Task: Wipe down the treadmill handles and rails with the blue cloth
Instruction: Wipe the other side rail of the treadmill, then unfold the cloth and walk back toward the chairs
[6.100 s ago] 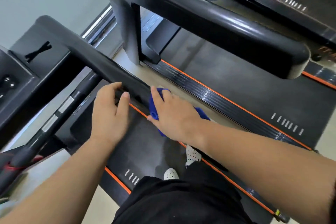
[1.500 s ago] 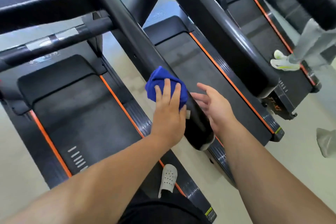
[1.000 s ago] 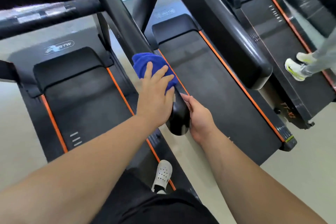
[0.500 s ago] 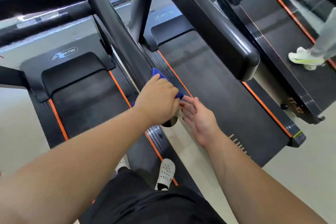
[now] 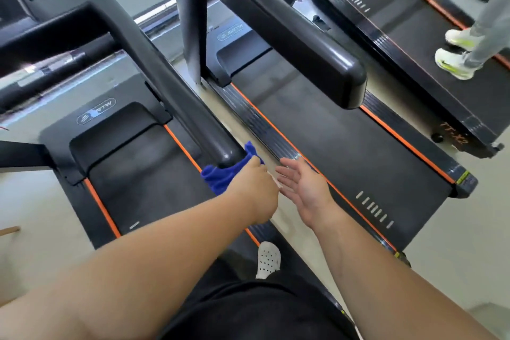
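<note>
A black treadmill handrail (image 5: 176,94) runs from the upper left down to its rounded end at the centre. The blue cloth (image 5: 220,175) is bunched just below that end, touching its underside. My left hand (image 5: 255,188) grips the cloth from below the rail's tip. My right hand (image 5: 302,188) hovers just to the right, palm up, fingers spread, holding nothing and touching neither rail nor cloth.
A second treadmill's thick black handrail (image 5: 289,33) crosses the upper middle, over its belt (image 5: 331,152). Another person's feet in white shoes (image 5: 455,61) stand on a third treadmill at the upper right. My white shoe (image 5: 267,259) rests on the deck below.
My left hand has slid the cloth down off the top of the rail to under its end. My right hand has let go of the rail tip and drawn back, open.
</note>
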